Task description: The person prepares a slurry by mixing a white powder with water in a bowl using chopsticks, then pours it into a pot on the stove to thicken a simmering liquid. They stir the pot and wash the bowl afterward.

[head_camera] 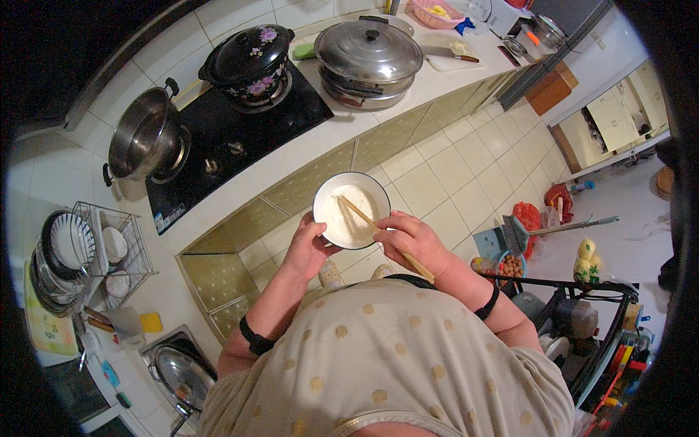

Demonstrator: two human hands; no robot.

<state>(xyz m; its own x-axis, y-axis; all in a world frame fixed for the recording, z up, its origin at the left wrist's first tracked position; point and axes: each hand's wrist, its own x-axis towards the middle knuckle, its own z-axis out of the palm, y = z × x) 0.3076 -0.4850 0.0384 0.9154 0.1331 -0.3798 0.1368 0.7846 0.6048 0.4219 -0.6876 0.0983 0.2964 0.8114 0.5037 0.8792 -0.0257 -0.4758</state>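
Note:
A white bowl with a dark rim (326, 192) is held in front of my body, above the floor. My left hand (308, 246) grips its left side, thumb near the rim. Inside lies a pale, cream-coloured mixture (352, 229); I cannot tell whether it is powder or batter. My right hand (409, 240) is closed around wooden chopsticks (357, 209), their tips dipping into the mixture and their back ends pointing down towards my body. The fingers of that hand are close to the bowl's right edge.
Behind the bowl a black gas cooktop (202, 136) carries a flowered black pot (248, 65) and a steel pot (144, 134). A lidded steel steamer (368, 60) and a knife (450, 53) lie along the counter. Left are a dish rack (139, 257) and a sink (188, 333); right, a black-framed shelf (579, 285).

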